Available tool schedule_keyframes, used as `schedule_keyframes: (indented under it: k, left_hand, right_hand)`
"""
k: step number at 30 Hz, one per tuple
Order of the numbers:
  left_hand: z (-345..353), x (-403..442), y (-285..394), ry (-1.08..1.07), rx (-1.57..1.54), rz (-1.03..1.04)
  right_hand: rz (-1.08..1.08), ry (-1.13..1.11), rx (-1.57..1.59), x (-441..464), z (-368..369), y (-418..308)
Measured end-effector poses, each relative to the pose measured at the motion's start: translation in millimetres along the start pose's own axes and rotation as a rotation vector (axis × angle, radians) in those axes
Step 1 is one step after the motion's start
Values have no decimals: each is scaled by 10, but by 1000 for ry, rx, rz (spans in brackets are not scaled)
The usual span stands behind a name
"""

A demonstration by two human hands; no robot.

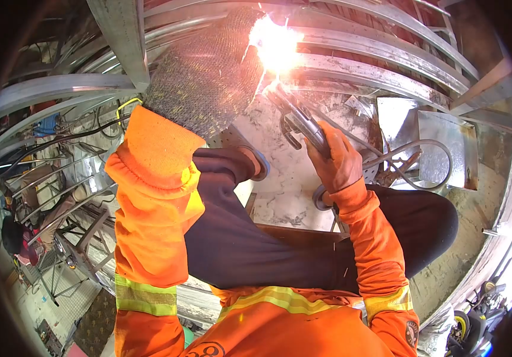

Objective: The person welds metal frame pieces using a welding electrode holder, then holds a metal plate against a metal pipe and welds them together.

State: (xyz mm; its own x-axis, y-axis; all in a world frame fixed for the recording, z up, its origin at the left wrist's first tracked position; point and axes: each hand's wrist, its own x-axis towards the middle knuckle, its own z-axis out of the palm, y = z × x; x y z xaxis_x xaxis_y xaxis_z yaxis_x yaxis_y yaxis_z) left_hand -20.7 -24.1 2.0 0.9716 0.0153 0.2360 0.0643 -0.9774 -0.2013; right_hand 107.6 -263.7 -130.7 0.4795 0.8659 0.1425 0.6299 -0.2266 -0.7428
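Observation:
My right hand, bare, is wrapped round the handle of a welding electrode holder, which tilts up and to the left. At its tip a white-pink welding arc glares and hides the spot it touches on the metal bars. My left hand wears a dark, speckled knit glove with an orange cuff and reaches up to the bars just left of the glare. Its fingers are lost in the brightness, so what it grips, if anything, does not show.
Curved-looking metal bars span the top. A metal post stands upper left. A cable loops over sheet metal at right. Metal stands and another person are at left; a motorcycle is lower right.

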Motion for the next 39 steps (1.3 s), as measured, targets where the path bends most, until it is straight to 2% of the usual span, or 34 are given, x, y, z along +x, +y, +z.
schedule_keyframes:
  k: [1, 2, 3, 4, 8, 9, 10, 12, 13, 16, 17, 19, 22, 25, 29, 34, 36, 38, 39]
  left_hand:
    - [32, 16, -1, 0, 0, 0]
    - [92, 46, 0, 2, -146, -140]
    - [126, 69, 7, 3, -293, -279]
    - [123, 82, 18, 4, -293, -280]
    - [11, 124, 87, -10, -304, -389]
    - [-55, 143, 149, -31, -371, -486]
    - [-107, 158, 149, -33, -371, -484]
    - [-150, 181, 146, -171, -526, -552]
    - [-140, 184, 134, -171, -527, -551]
    - [-95, 177, 59, 44, -459, -336]
    - [-85, 174, 72, 44, -459, -335]
    - [-61, 177, 113, -191, -367, -435]
    - [-68, 219, 116, -197, -496, -550]
    - [-37, 137, 96, -125, -452, -470]
    - [-42, 154, 86, -158, -480, -504]
    - [18, 239, -41, 51, -645, -204]
    - [-5, 70, 84, 37, -217, -242]
    - [-4, 63, 44, -123, -234, -304]
    - [-14, 67, 45, -123, -234, -304]
  right_hand:
    - [-5, 6, 0, -1, 6, 5]
    - [-10, 11, 1, -4, 15, 14]
    - [-96, 1, 46, -57, 73, 154]
    - [-182, -10, 91, -33, 83, 177]
    - [-30, -10, 5, -11, -2, 29]
    - [-38, -12, 16, -13, 3, 37]
    - [-36, -11, 18, -16, -6, 29]
    - [-22, -38, 17, -20, -15, 33]
    - [-22, -38, 16, -20, -20, 31]
    - [-8, -53, 14, -18, -20, 22]
    - [0, -61, 3, -21, -19, 24]
    - [8, -68, -8, -22, -21, 23]
    - [6, -78, -12, -18, -25, 19]
    - [-1, -85, -15, -15, -23, 26]
    - [9, -90, -20, -13, -24, 22]
    - [1, -45, -46, -47, 11, 52]
    - [-16, -16, -38, -16, 43, 81]
    - [-12, -16, -3, -7, 30, 55]
    - [17, -32, 2, -8, 17, 30]
